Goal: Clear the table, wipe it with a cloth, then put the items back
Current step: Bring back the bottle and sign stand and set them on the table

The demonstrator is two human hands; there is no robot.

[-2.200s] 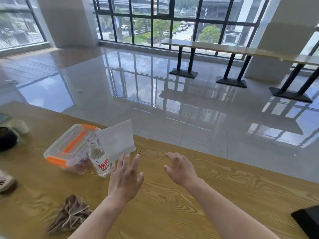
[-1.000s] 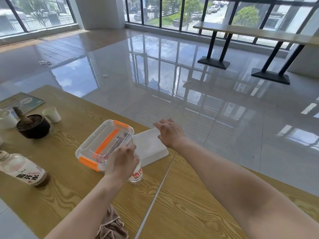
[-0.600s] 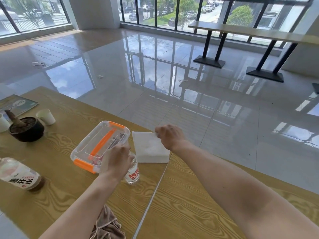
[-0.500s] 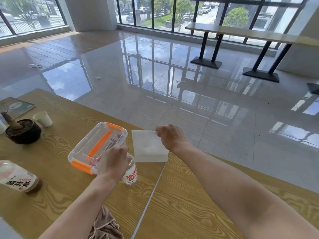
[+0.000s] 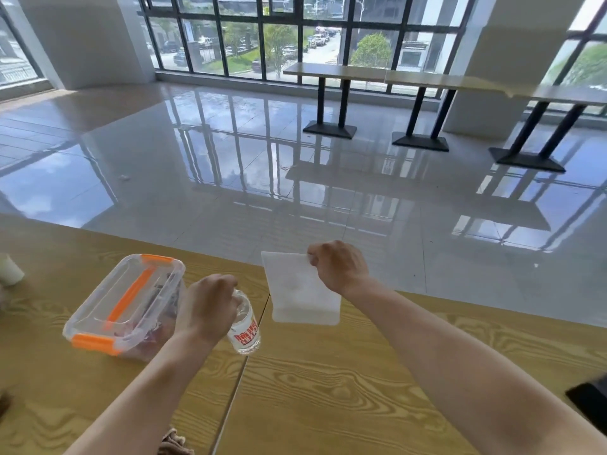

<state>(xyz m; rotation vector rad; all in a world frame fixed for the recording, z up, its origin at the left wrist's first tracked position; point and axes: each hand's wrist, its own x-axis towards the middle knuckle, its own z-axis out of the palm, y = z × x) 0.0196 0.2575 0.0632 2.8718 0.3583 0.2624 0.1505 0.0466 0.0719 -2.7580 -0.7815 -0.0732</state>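
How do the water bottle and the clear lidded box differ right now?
The water bottle is small, upright and round, with a red-lettered label; the clear box is far larger, low and rectangular, with orange clips and an orange handle. The left hand has its grip closed on the bottle's top; no hand touches the box. Both are see-through plastic, side by side on the wooden table.

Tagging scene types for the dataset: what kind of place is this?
Probably a canteen or office common area, not a home. Cues: a long wooden table in a big open hall, a row of narrow high tables on black pedestal legs along floor-to-ceiling windows, and a glossy tiled floor.
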